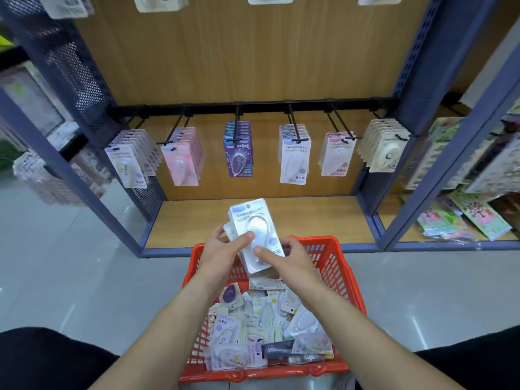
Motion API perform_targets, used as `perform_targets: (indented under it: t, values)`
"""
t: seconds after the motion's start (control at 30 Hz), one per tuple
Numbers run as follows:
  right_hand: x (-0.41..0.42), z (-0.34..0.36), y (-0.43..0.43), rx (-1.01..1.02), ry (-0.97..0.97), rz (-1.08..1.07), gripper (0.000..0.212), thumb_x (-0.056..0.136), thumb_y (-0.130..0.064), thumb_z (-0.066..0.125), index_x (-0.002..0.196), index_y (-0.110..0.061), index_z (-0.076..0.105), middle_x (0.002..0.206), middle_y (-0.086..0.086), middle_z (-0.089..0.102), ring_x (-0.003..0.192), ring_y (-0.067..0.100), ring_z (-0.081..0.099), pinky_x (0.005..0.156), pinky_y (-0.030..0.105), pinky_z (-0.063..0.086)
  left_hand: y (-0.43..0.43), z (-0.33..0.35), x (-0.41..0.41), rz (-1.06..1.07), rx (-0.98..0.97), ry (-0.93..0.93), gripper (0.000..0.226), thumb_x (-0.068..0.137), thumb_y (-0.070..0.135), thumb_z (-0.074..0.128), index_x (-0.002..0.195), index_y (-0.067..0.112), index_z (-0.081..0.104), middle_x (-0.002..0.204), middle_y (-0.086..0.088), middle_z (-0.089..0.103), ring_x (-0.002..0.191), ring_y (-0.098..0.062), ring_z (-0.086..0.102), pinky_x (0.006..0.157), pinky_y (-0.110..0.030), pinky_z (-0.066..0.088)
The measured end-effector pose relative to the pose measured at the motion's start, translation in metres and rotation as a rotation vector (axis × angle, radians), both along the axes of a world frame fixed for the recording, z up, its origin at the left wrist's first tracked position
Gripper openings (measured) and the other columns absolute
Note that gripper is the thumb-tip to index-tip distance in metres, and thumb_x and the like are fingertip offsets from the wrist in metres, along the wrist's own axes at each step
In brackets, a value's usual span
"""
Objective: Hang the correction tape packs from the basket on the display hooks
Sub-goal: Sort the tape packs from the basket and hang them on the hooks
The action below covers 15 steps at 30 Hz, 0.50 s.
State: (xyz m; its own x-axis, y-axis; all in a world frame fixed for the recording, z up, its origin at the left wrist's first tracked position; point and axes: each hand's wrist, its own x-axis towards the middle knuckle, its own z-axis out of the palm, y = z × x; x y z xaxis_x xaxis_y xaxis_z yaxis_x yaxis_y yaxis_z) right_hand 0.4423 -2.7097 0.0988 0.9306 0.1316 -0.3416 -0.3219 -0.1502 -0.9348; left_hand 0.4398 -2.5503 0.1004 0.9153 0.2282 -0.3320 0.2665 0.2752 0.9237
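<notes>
Head view: left hand and right hand grip white packs over the red basket. Hanging packs say "Campus". Shiny grey floor.

the left hand and the right hand are bare, with short plain thumbnails, and both forearms are uncovered all the way to the lower edge of the view. black, matte, slightly fuzzy fabric clothes the body at the lower left and lower right corners; which garment it is cannot be told.
</notes>
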Motion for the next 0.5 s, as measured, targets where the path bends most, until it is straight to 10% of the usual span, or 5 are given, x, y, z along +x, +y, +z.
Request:
perform_targets:
  t: [0.33, 0.5]
  values:
    - [0.009, 0.028, 0.000, 0.168, -0.139, 0.011, 0.024, 0.094, -0.033, 0.072, 0.116, -0.029, 0.062, 0.101, -0.001, 0.078, 0.091, 0.016, 0.076, 0.080, 0.050, 0.063, -0.004, 0.030, 0.014, -0.087, 0.094, -0.088, 0.048, 0.082, 0.033, 0.080, 0.123, 0.014, 0.063, 0.115, -0.006, 0.077, 0.099, -0.024, 0.076, 0.082, -0.039, 0.060]
    - [0.026, 0.034, -0.009, 0.180, -0.191, -0.028, 0.021, 0.092, -0.025, 0.075, 0.113, -0.023, 0.070, 0.098, -0.011, 0.077, 0.090, 0.010, 0.075, 0.076, 0.031, 0.061, 0.003, 0.039, 0.028, -0.193, 0.169, -0.101, 0.065, 0.075, 0.043, 0.087, 0.128, 0.016, 0.061, 0.116, -0.007, 0.076, 0.104, -0.032, 0.074, 0.097, -0.056, 0.055]
